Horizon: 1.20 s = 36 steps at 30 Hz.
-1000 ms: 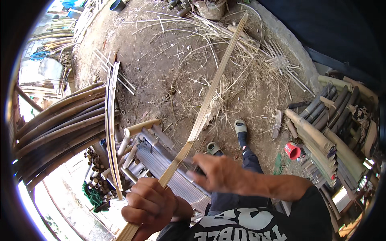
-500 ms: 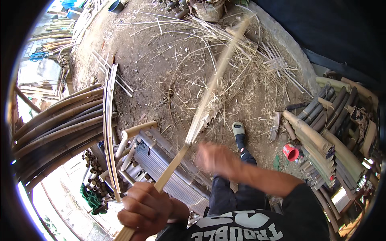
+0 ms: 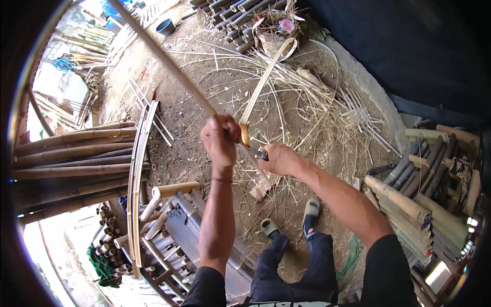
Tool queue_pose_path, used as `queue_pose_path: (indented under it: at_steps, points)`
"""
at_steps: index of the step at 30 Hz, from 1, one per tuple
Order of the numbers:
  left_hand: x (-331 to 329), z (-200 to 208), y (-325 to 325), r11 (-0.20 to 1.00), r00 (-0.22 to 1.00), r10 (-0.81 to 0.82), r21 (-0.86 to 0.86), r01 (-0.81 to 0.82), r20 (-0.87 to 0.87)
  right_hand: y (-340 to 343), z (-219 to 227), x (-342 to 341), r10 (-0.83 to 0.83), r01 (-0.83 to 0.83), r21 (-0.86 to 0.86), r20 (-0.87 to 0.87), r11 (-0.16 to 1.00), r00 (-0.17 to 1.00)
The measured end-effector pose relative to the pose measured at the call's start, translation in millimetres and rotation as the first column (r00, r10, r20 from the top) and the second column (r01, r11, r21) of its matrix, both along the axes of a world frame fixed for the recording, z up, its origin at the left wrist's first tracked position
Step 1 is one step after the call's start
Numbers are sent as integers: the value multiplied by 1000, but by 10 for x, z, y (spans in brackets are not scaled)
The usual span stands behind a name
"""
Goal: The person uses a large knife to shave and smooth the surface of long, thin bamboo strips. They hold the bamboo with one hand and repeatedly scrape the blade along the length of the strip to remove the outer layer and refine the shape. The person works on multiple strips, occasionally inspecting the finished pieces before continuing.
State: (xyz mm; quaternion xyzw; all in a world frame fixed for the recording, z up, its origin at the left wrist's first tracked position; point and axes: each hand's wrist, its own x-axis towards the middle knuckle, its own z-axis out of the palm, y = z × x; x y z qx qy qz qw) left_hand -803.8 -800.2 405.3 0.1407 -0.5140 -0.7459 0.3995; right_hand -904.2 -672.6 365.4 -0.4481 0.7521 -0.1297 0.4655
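My left hand (image 3: 221, 139), in the middle of the view, is closed around a long bamboo strip (image 3: 174, 69). That strip slants from the far left down past the fist, its near end pointing toward my feet. To the right, my right hand (image 3: 282, 159) grips a knife (image 3: 263, 155) by its dark handle. Its blade lies against the strip just below my left fist and is mostly hidden. From there a thin pale sliver (image 3: 262, 84) bends up and away, with a curl at its far end. Whether it is still joined to the strip is hidden.
Loose shavings and thin slats (image 3: 307, 84) litter the dirt floor ahead. Bamboo poles (image 3: 76, 148) are stacked at left, with upright split lengths (image 3: 137, 189) beside them. More cut bamboo (image 3: 394, 192) is piled at right. A dark bucket (image 3: 165, 27) stands far left.
My left hand has moved up and forward, and the strip now slants to the far left. My right hand has come in beside it with the knife. The pale sliver now curls over.
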Motion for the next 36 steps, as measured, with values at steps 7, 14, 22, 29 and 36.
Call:
queue_pose_path:
  at_steps: [7,14,22,29,36]
  points:
    - [-470,-446,-140,956,968,202,-184,-228,-149,-205,-227,-394,60,-61,-4,-102,998,993]
    - [-569,-477,-106,956,929,169,-176,-236,-330,-211,-379,-573,13,-46,-178,-181,983,983]
    - [-330,-464,-17,945,915,-3,-301,-130,-404,-3,-1783,-386,94,-86,-64,131,994,987]
    - [145,-176,263,911,972,22,-396,-116,-235,541,-3090,337,65,-36,-112,269,993,961]
    - [959,-873,1065,923,954,63,-347,-167,-292,1062,-3020,791,-294,191,225,771,956,565]
